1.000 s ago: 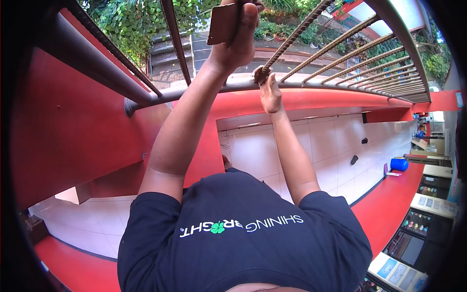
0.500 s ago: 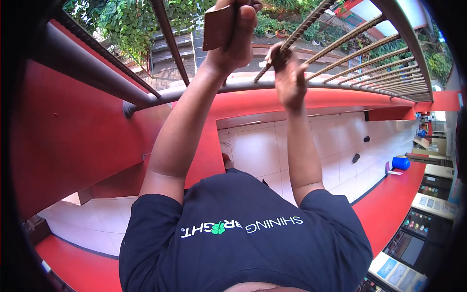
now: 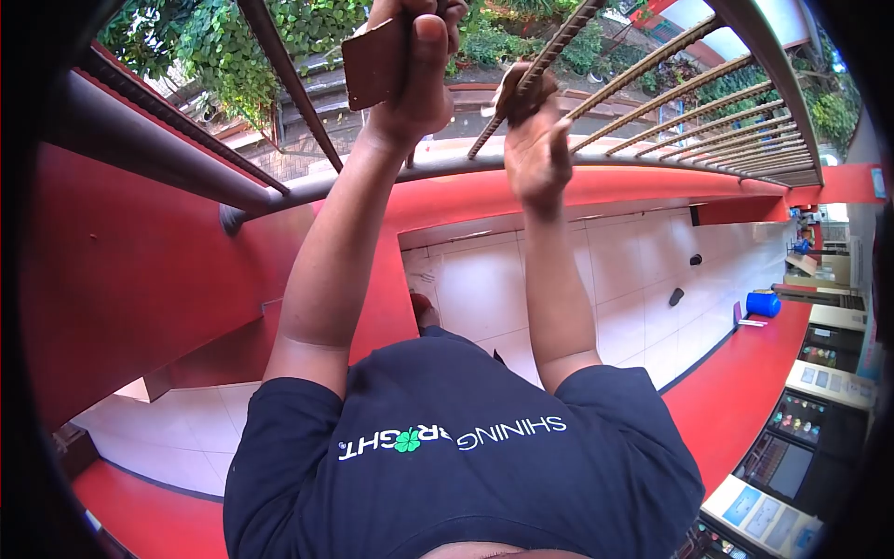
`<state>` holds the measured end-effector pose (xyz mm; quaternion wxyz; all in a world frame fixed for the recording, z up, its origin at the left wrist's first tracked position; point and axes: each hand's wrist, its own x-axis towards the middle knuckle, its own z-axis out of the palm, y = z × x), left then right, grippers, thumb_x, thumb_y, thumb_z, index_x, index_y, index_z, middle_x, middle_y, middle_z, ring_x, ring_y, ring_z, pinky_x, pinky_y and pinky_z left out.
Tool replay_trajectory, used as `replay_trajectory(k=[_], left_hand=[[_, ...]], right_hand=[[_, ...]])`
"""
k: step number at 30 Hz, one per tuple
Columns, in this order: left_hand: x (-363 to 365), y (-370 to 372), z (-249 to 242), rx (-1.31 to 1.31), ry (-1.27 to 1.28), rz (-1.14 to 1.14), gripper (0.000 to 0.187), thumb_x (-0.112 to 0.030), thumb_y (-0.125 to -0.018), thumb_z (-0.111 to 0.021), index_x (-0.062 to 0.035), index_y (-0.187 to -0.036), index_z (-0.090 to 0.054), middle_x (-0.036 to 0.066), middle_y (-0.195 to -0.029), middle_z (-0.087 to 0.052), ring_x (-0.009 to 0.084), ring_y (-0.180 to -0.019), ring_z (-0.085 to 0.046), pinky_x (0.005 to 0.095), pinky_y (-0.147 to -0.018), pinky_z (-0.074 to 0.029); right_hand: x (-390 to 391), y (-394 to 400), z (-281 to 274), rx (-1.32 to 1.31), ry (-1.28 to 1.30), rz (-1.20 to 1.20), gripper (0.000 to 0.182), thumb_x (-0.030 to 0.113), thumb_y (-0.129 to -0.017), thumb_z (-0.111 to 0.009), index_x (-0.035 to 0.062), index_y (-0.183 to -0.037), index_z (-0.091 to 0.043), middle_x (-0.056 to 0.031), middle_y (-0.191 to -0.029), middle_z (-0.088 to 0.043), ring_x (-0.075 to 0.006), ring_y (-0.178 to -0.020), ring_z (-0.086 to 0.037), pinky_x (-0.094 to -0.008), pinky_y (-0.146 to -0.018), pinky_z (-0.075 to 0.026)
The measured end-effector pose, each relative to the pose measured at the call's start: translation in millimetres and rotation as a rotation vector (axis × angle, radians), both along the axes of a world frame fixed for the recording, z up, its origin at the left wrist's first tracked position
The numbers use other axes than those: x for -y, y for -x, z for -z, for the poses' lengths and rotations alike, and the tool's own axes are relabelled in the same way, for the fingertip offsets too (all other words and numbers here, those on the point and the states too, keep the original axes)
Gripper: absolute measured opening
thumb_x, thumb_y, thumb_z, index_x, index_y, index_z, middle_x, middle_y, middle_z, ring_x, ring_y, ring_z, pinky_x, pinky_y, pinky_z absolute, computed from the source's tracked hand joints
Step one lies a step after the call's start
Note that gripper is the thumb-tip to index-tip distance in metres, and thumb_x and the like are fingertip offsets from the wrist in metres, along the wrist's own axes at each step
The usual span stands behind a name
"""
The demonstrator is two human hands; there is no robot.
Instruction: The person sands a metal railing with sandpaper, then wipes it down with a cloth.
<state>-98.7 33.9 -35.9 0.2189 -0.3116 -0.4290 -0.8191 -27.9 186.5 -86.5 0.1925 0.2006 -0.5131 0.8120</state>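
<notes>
My left hand (image 3: 414, 93) is closed around an upright railing bar near the top, its thumb pointing up. A stiff, flat brown sheet (image 3: 375, 65), resembling sandpaper, sticks out to the left of that hand. My right hand (image 3: 537, 154) is at the neighbouring ribbed bar (image 3: 570, 35), slightly blurred, with its fingers curled around the bar and the thumb apart. Between those fingers and the bar shows a dark brown piece with a pale edge (image 3: 507, 96), too smeared to name.
The metal railing (image 3: 778, 84) curves off to the right above a red ledge (image 3: 596, 184). Below lies a tiled floor (image 3: 503, 289) with dark footwear (image 3: 677, 296). A blue container (image 3: 764, 304) sits on a red surface at right. Plants (image 3: 219, 47) grow beyond the bars.
Both hands and the railing appear shifted a little left in view. My right hand has moved slightly up along its bar; my left hand keeps its grip.
</notes>
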Motion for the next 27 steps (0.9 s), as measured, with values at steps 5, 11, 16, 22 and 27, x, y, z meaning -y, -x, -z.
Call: replay_trajectory(k=[5, 11, 16, 22, 27], left_hand=[[1.5, 1.1, -1.7, -0.040, -0.008, 0.012, 0.053, -0.059, -0.096, -0.065, -0.0122, -0.098, -0.041, 0.004, -0.090, -0.054, 0.0030, -0.065, -0.039, 0.0191, -0.054, -0.031], [-0.8, -1.7, -1.0, -0.030, 0.012, -0.028, 0.053, -0.060, -0.096, -0.063, -0.0122, -0.097, -0.040, 0.004, -0.089, -0.054, 0.0027, -0.064, -0.038, 0.0185, -0.054, -0.030], [1.4, -0.6, -4.1, -0.056, 0.018, -0.023, 0.053, -0.060, -0.096, -0.064, -0.0116, -0.095, -0.041, 0.004, -0.088, -0.055, 0.0032, -0.065, -0.039, 0.0195, -0.055, -0.032], [-3.3, -0.9, 2.5, -0.032, -0.007, -0.076, 0.051, -0.058, -0.097, -0.063, -0.0107, -0.094, -0.043, 0.004, -0.089, -0.056, 0.0053, -0.067, -0.043, 0.0224, -0.058, -0.037], [1.6, 2.3, -5.1, -0.202, 0.100, -0.130, 0.046, -0.054, -0.104, -0.052, -0.0106, -0.106, -0.038, 0.010, -0.095, -0.057, 0.0051, -0.063, -0.040, 0.0207, -0.052, -0.028]], right_hand=[[-21.1, 6.9, 52.7, 0.125, 0.035, -0.154, 0.073, 0.063, -0.098, -0.052, 0.0017, -0.138, -0.047, -0.0106, -0.125, -0.058, -0.0224, -0.117, -0.054, -0.0370, -0.103, -0.039], [-12.3, 5.8, -1.4, 0.061, -0.071, -0.073, 0.067, 0.062, -0.103, -0.045, 0.0017, -0.133, -0.050, -0.0107, -0.116, -0.062, -0.0208, -0.109, -0.057, -0.0367, -0.101, -0.040], [-15.5, 8.2, 97.7, 0.454, -0.144, -0.079, 0.059, 0.054, -0.108, -0.038, 0.0010, -0.118, -0.061, -0.0104, -0.108, -0.066, -0.0198, -0.100, -0.061, -0.0347, -0.094, -0.045], [-3.7, -2.2, -37.4, 0.155, 0.123, 0.134, 0.044, 0.034, -0.113, -0.037, -0.0012, -0.126, -0.060, -0.0129, -0.117, -0.068, -0.0219, -0.107, -0.063, -0.0361, -0.098, -0.049], [-9.1, -13.9, 104.9, 0.570, -0.117, 0.182, 0.037, 0.029, -0.111, -0.044, -0.0005, -0.123, -0.063, -0.0052, -0.112, -0.066, -0.0107, -0.091, -0.059, -0.0281, -0.088, -0.048]])
